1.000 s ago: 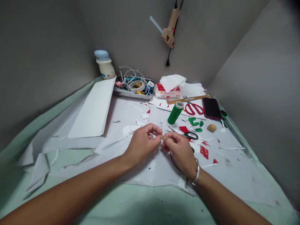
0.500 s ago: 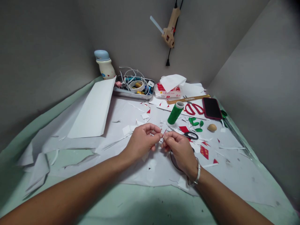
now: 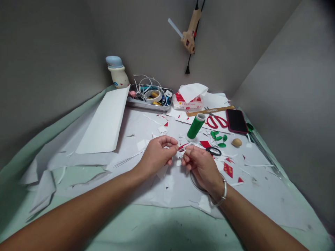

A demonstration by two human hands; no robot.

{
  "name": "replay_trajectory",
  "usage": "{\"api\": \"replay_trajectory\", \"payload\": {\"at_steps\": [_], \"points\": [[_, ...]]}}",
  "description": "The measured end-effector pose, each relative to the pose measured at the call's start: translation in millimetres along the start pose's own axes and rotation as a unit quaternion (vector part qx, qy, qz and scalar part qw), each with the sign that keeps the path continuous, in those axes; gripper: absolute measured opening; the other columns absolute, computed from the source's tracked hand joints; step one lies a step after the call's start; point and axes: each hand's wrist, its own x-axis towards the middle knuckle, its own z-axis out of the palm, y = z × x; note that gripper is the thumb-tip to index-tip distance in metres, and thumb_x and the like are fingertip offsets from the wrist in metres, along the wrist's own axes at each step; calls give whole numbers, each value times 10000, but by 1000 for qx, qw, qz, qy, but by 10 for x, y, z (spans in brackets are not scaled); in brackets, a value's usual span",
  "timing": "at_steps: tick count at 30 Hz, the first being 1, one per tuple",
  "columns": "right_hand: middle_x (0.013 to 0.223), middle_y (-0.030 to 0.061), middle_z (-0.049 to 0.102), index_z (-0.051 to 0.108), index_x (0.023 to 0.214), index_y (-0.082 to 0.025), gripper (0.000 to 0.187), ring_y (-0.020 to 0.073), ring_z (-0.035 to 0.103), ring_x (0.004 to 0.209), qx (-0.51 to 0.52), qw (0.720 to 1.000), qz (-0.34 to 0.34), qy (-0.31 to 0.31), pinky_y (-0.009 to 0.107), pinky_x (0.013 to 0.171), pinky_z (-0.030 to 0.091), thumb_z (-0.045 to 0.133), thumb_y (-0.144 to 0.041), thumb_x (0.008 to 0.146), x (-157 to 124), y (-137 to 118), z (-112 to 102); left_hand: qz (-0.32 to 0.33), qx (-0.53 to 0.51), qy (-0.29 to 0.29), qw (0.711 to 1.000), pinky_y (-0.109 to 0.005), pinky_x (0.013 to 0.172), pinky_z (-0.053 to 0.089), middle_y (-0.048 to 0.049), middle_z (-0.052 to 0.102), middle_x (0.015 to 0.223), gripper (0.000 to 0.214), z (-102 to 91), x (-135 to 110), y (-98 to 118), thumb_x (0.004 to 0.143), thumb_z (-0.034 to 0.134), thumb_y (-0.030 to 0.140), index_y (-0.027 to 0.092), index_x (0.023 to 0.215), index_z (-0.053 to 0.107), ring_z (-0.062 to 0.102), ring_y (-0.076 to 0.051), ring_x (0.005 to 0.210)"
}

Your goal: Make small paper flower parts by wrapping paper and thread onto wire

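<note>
Head view: left hand [image 3: 157, 157] and right hand [image 3: 202, 167] close together above the white paper-covered table [image 3: 261, 195], fingers [image 3: 175, 148] pinched on a tiny white-and-red paper scrap [image 3: 181, 147] between them. Green cylindrical thread spool [image 3: 195, 126] just beyond; red-handled steel scissors [image 3: 216, 121] farther right.

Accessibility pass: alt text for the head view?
The left hand and right hand pinch a small paper scrap over a paper-covered table. Red paper bits, green leaf shapes, a green thread spool, red-handled scissors and a phone lie nearby.

Red paper scrap [image 3: 182, 146] too small, forearms [image 3: 78, 212] cut off
</note>
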Motion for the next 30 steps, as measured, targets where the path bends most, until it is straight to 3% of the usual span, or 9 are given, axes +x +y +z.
{"api": "replay_trajectory", "payload": {"at_steps": [5,11,16,18,22,24,27,30], "points": [[560,-38,496,547,633,-177,154,88,496,522,141,990,12,-27,171,425,345,658,-213,734,-13,-81,0,9,-4,-3,1000,-189,373,373,3,597,760,158,-38,49,-37,773,614,185,157,928,604,447,-30,374],[523,-73,410,503,614,-184,238,62,415,483,291,953,63,-56,121,377,313,741,-172,618,-1,-200,-95,9,-22,-9,1000,-194,367,362,4,583,743,146,-41,60,-50,775,606,182,154,918,598,423,-30,369],[494,-84,361,489,591,-191,270,58,365,447,304,934,60,-175,121,379,312,747,-223,662,-12,-268,-206,8,-18,9,1000,-194,358,333,6,583,719,160,-52,81,-38,767,630,201,153,918,609,419,-36,367],[454,-92,337,509,593,-197,261,63,351,407,266,931,42,-249,144,378,311,737,-264,700,-33,-262,-238,5,-18,16,1000,-188,358,318,7,579,707,166,-54,85,-21,766,635,203,146,920,610,416,-32,365],[387,-85,370,544,583,-207,312,84,345,324,158,897,25,-412,207,348,273,704,-393,776,-65,-202,-260,-4,-29,23,999,-179,351,279,1,575,701,185,-49,77,10,762,631,188,133,937,608,405,-26,360],[387,-76,374,498,525,-209,387,88,341,343,102,918,5,-384,225,370,255,698,-412,788,-53,-162,-247,-2,-34,24,999,-177,347,263,-1,572,698,188,-50,73,13,759,632,182,131,939,609,402,-26,361],[438,-66,377,466,508,-204,399,98,349,440,34,975,-103,-192,241,443,260,712,-355,782,6,-98,-226,0,-44,27,999,-177,346,255,-7,581,715,188,-57,80,5,759,638,192,134,935,609,400,-25,366],[568,-46,463,558,636,-201,261,107,379,532,-27,980,-195,1,249,513,308,685,-350,808,81,-51,-232,10,-48,29,998,-178,354,260,-12,599,746,193,-66,90,-7,762,655,218,141,933,612,394,-20,374]]}}
